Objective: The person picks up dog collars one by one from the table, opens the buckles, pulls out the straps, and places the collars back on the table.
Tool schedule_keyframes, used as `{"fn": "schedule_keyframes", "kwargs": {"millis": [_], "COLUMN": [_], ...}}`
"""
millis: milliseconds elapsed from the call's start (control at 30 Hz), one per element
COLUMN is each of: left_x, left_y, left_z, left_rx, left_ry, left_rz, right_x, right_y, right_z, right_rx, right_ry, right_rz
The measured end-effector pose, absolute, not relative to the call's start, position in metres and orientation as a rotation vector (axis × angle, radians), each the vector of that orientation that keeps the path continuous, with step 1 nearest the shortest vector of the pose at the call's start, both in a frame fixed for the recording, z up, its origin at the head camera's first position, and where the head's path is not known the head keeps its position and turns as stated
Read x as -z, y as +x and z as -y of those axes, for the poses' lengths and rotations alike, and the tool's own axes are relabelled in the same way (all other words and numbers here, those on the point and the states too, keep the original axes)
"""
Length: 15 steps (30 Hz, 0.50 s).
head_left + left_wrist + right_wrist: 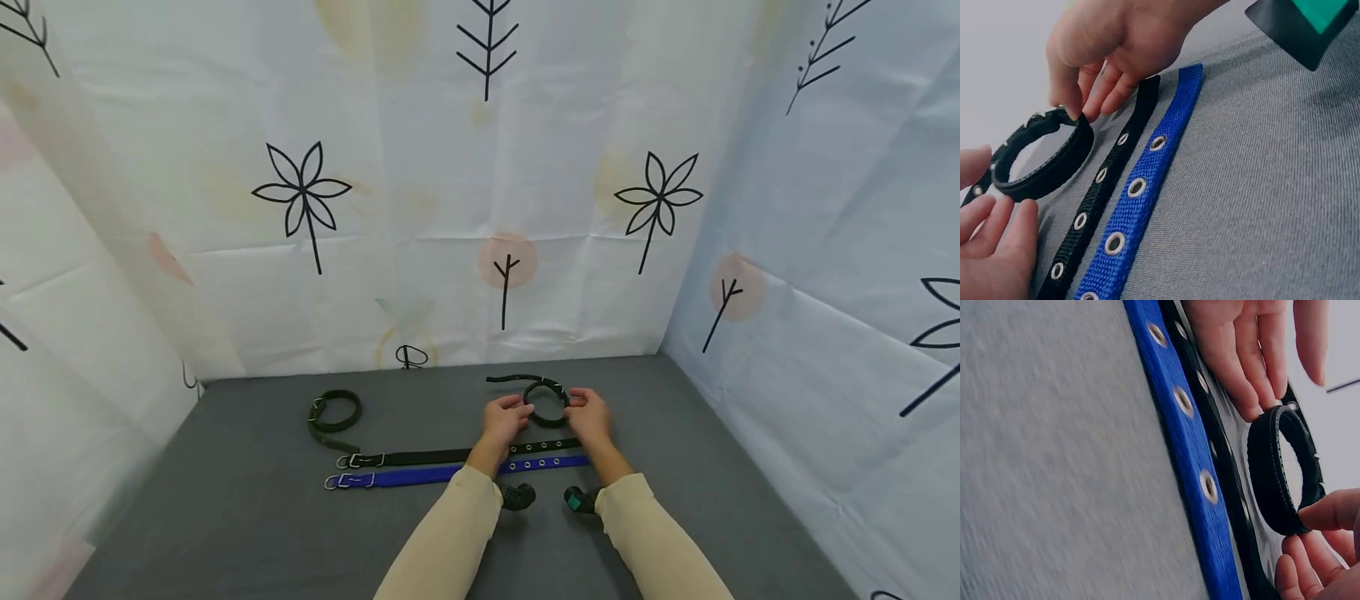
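Observation:
A black collar [547, 422] with a stitched edge is closed into a ring at the back right of the table, its tail pointing left. My right hand [590, 419] pinches the ring's right side, thumb inside the loop and fingers outside, as the right wrist view shows. On the other side, my left hand [502, 422] touches the collar [1054, 178] with straight fingertips, its thumb standing apart. Below both hands lie a flat black webbing collar [427, 457] and a blue webbing collar [412, 477], each with metal eyelets and a buckle at the left. My forearms hide parts of them.
A dark green collar [335, 427] lies coiled at the left, its end near the black webbing collar's buckle. The grey table [225, 517] meets patterned white sheets [420, 292] at the back and sides. Dark wrist devices [517, 497] sit by both cuffs.

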<state>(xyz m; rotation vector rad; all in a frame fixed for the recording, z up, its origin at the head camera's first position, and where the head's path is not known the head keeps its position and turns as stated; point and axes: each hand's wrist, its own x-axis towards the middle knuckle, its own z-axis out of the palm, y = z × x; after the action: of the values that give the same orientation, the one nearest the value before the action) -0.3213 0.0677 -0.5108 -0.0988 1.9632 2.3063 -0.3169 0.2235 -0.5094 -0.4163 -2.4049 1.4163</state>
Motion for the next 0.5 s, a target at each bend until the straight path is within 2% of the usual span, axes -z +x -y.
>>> {"fn": "schedule_keyframes", "kwargs": {"millis": [300, 500], "left_x": [0.509, 0.505], "left_y": [-0.323, -0.32], "left_z": [-0.051, -0.035], "left_rx": [-2.371, -2.353], "left_ry": [-0.168, -0.096], "left_rz": [-2.091, -2.201], "right_x": [0.499, 0.496], "right_y": [-0.312, -0.303], "right_z": [-0.192, -0.181], "right_rx": [-1.343, -1.367], "right_ry": [-0.225, -0.14], "right_rz": [2.357, 2.336]}}
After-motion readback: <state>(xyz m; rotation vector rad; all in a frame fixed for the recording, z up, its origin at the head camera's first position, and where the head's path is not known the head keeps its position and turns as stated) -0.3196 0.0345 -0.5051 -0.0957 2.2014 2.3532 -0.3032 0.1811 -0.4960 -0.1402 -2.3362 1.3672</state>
